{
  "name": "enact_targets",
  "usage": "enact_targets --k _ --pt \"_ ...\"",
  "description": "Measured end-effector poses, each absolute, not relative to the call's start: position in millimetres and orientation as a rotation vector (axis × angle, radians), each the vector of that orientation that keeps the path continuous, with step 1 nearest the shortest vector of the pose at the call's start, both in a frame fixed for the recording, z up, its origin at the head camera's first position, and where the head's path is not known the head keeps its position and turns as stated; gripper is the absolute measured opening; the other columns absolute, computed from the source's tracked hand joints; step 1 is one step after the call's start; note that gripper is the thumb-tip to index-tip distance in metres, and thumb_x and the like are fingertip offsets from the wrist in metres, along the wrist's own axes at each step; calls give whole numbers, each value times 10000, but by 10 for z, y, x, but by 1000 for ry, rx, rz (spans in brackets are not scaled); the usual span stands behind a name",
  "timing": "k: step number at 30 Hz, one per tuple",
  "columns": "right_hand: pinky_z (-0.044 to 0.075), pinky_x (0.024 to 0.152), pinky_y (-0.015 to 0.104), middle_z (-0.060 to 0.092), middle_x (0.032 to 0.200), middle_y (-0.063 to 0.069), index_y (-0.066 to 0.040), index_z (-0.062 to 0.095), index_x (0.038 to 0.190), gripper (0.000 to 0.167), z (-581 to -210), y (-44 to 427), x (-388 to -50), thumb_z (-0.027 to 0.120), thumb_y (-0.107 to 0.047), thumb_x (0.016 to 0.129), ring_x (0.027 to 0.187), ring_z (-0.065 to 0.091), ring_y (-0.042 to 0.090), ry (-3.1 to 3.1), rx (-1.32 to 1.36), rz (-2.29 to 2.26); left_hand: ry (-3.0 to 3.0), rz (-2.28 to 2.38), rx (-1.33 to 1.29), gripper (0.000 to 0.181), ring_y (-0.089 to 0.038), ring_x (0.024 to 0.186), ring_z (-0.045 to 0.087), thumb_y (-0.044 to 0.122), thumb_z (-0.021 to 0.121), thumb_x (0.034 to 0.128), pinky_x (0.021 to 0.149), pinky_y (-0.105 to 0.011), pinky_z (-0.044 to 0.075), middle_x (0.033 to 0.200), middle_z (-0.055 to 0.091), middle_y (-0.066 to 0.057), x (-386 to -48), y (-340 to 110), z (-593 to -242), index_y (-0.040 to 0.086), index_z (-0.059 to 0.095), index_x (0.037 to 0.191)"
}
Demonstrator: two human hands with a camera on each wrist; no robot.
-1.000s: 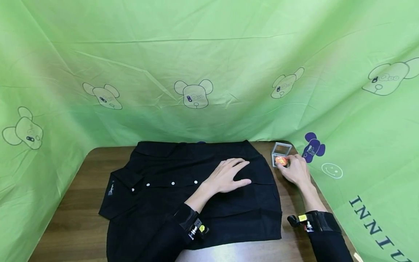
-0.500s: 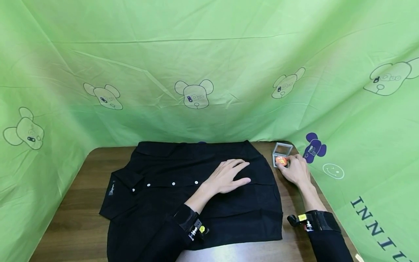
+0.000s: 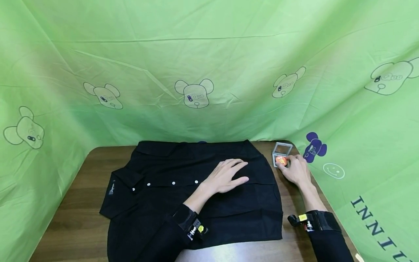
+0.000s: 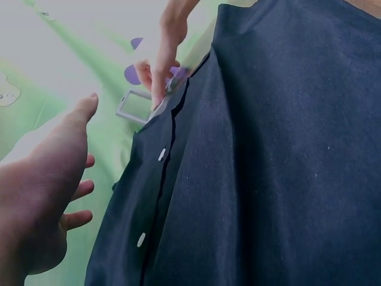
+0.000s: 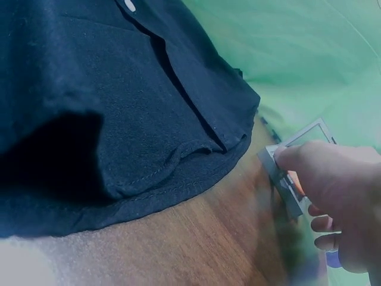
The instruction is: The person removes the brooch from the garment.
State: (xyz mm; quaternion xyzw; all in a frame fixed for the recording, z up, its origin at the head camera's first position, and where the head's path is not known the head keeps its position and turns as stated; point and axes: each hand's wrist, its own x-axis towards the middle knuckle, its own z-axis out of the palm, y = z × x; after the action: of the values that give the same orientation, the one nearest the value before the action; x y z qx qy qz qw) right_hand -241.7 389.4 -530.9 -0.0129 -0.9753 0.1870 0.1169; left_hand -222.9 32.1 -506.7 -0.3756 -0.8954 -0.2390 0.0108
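A black short-sleeved shirt (image 3: 157, 203) with white buttons lies spread on the table, its collar toward the left. Over its middle right my left hand (image 3: 226, 176) has its fingers spread and grips nothing; whether it touches the cloth I cannot tell. To the right of the hem stands a small grey hinged case (image 3: 274, 160) with its transparent framed lid (image 5: 309, 132) raised. My right hand (image 3: 297, 170) has thumb and forefinger at a small orange disc (image 3: 281, 160) in the case's lower half, seemingly pinching it. The other right fingers are partly hidden in the head view.
The brown wooden table (image 3: 72, 203) has a rounded far right corner close to the case. A green printed curtain (image 3: 147, 72) hangs behind the table and along both sides. The shirt covers most of the tabletop's middle.
The left hand has shifted very slightly to the left over the shirt. The right hand, the disc and the case stay in place.
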Motion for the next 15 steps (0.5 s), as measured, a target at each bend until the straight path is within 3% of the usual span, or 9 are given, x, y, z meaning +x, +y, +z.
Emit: enact_targets --k 11,15 --pt "468 996 718 624 1351 389 114 687 1365 572 -5230 3654 -2278 780 -338 1028 1224 562 622 -2691 37 609 -2791 -749 -1083 668 -320 1635 489 592 554 1157 1320 -567 430 1741 534 -89 -2242 -3 -5124 230 498 1714" --pt "441 1081 712 628 1404 371 86 691 1394 565 -5178 3427 -2238 813 -311 1012 1295 543 603 -2630 139 675 -2789 -720 -1019 686 -350 1639 483 598 583 1141 1330 -600 415 1742 533 -91 -2253 -207 -5121 224 505 1711"
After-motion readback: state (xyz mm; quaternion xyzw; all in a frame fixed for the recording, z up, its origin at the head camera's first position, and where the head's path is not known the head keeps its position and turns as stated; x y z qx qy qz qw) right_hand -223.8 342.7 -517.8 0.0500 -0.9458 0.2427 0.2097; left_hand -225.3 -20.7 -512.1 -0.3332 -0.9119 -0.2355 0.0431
